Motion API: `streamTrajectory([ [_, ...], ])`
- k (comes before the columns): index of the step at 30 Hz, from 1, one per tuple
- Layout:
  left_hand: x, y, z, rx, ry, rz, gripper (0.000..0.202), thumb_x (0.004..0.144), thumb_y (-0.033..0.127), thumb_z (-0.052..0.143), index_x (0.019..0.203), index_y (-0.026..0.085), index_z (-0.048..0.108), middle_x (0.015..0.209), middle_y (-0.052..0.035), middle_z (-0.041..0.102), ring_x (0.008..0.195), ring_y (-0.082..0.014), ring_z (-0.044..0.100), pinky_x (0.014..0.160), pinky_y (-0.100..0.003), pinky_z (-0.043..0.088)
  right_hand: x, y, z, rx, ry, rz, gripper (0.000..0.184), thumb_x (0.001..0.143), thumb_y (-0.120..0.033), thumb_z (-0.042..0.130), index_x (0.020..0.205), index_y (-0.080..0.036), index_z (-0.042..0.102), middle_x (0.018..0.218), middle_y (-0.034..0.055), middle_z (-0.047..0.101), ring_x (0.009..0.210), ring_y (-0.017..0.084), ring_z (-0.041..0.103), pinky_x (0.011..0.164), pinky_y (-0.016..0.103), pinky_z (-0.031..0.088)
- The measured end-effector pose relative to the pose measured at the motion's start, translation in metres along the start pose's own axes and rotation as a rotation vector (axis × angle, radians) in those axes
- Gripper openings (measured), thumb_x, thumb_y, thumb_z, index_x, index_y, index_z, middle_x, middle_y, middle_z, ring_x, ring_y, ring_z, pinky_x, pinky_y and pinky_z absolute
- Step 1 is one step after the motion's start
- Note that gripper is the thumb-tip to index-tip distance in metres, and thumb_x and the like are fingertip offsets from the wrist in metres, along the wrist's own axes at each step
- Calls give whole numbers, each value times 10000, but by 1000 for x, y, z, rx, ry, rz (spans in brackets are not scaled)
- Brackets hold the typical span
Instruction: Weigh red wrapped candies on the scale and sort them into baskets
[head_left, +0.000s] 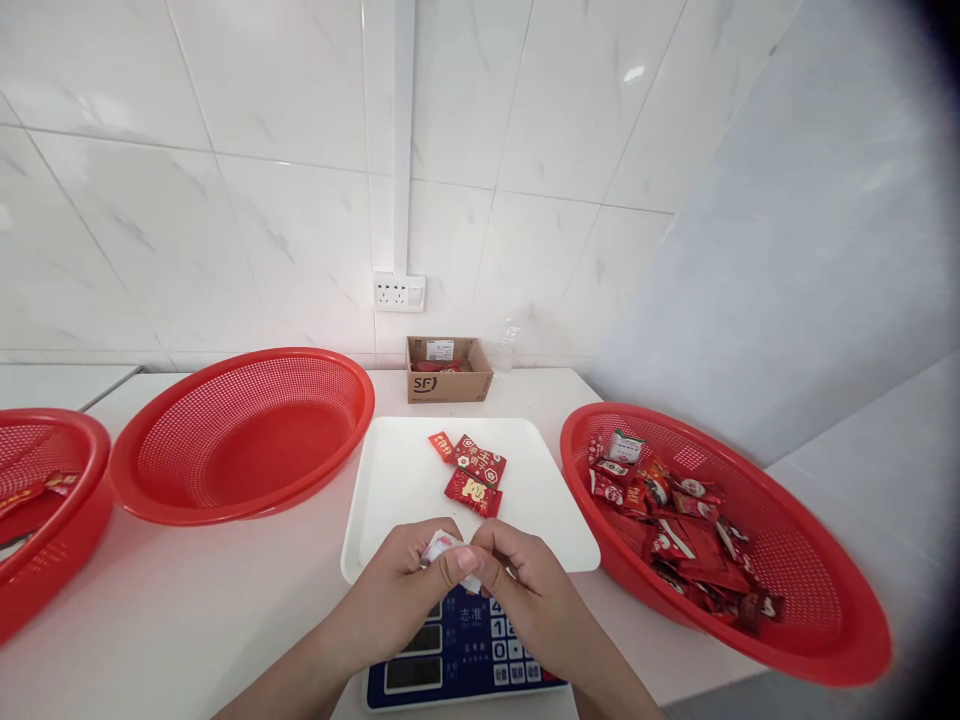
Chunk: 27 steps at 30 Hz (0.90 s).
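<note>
My left hand (420, 575) and my right hand (517, 575) meet above the near edge of a digital scale's white tray (390, 470). Between them is a small white packet with a pink mark (441, 546), pinched by fingers and thumbs of both hands; part of it is hidden. Beyond my hands, on the tray, lie several red printed packets (474, 492). Below my wrists is the scale's dark blue panel (472, 645) with displays and keys, partly covered by my hands.
To the right stands a red perforated basket (840, 620) with many red packets. At left are a bare-bottomed red basket (255, 450) and another red basket (90, 440) holding a few packets. A small cardboard box (457, 387) sits by the wall under a socket (400, 292).
</note>
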<state>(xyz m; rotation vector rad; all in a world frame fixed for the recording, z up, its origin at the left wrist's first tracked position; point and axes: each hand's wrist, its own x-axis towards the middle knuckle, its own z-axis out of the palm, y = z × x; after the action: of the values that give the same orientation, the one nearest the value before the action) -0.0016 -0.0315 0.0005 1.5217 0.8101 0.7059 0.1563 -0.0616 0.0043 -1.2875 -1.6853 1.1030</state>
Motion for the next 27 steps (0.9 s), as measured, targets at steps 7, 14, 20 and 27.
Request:
streamTrajectory([
  [7,3,3,-1,153,103,-28,369,811,519,495,654,191,432,592,50,382,558,-103,324,515,-213,270,3,5,0,-73,34,-10,366,906,-472,371,679,-202,467,626,-29,487,610,114,446,571,228,359],
  [14,14,-2,-24,458,299,-67,227,812,439,508,796,215,537,682,20,530,622,-149,468,570,-246,347,13,25,-13,-423,248,-65,226,892,-346,440,973,-203,594,1001,57,634,944,196,549,832,336,428],
  [20,23,-11,-40,884,346,-151,366,868,310,414,1226,255,459,886,-33,614,804,-219,577,619,-291,374,25,36,-22,-647,185,-14,334,840,-248,511,1157,-161,572,1183,103,588,1135,257,468,966,436,372],
  [27,30,-13,-40,1070,292,-55,319,899,286,402,1178,234,548,1076,-69,592,1018,-244,541,808,-346,432,30,34,-20,-667,148,2,316,839,-194,476,1128,-179,602,1173,91,594,1121,247,483,964,420,378],
])
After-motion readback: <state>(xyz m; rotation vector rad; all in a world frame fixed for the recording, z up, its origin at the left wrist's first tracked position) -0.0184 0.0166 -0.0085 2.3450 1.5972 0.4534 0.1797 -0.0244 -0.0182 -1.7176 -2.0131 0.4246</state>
